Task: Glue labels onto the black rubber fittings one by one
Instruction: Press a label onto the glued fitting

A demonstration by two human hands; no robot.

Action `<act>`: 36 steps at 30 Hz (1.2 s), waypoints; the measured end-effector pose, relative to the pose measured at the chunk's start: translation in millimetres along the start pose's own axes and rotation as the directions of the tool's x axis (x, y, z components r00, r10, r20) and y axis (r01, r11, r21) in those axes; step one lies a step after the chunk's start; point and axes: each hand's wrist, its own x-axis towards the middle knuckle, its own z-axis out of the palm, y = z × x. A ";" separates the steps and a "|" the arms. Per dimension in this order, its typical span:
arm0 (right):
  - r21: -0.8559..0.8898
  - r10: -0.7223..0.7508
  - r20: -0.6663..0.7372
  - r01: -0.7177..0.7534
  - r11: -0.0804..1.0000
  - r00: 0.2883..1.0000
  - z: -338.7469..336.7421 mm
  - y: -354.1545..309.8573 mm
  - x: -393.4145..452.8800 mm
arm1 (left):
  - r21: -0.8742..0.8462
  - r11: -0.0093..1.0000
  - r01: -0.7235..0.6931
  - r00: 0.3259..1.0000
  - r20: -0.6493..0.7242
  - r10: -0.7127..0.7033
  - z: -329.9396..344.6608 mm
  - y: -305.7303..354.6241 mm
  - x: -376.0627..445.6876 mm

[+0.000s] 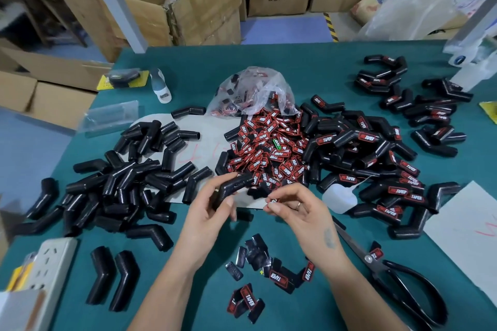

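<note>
My left hand [212, 205] grips a bent black rubber fitting [233, 186] just above the table's middle. Close to its right, my right hand [294, 205] pinches a small red-and-black label [273, 200] between thumb and fingertips. A heap of loose labels [269, 148] lies behind the hands, spilling from a clear plastic bag [252, 91]. Unlabelled fittings [129, 177] are piled to the left. Fittings bearing labels [376, 158] are piled to the right. A white glue bottle [339, 197] lies on its side right of my right hand.
Black scissors [398, 277] lie at the front right beside white paper [468, 231]. Several loose labels and backings [263, 271] lie between my forearms. A white power strip [51, 266] sits at the front left. Cardboard boxes [188, 2] stand beyond the green table [309, 67].
</note>
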 end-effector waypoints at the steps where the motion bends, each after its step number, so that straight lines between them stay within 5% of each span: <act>1: 0.025 -0.010 -0.015 0.010 1.000 1.000 0.1 0.3 0.2 | 0.007 1.000 -0.003 1.000 -0.007 0.003 0.6 -0.5 0.3; 11: 0.147 0.041 -0.008 -0.039 0.988 0.999 -1.0 0.0 -0.2 | -0.138 0.990 -0.005 0.998 -0.061 -0.003 9.7 1.7 3.0; 20: 0.111 -0.001 -0.006 0.001 0.994 1.000 -4.1 -0.5 1.5 | -0.086 0.994 -0.060 0.988 -0.146 0.048 6.1 2.5 1.5; 36: 0.126 0.054 -0.011 -0.052 0.991 0.998 -5.2 -0.9 0.3 | -0.155 0.985 -0.076 0.997 -0.026 0.073 10.6 1.1 -0.8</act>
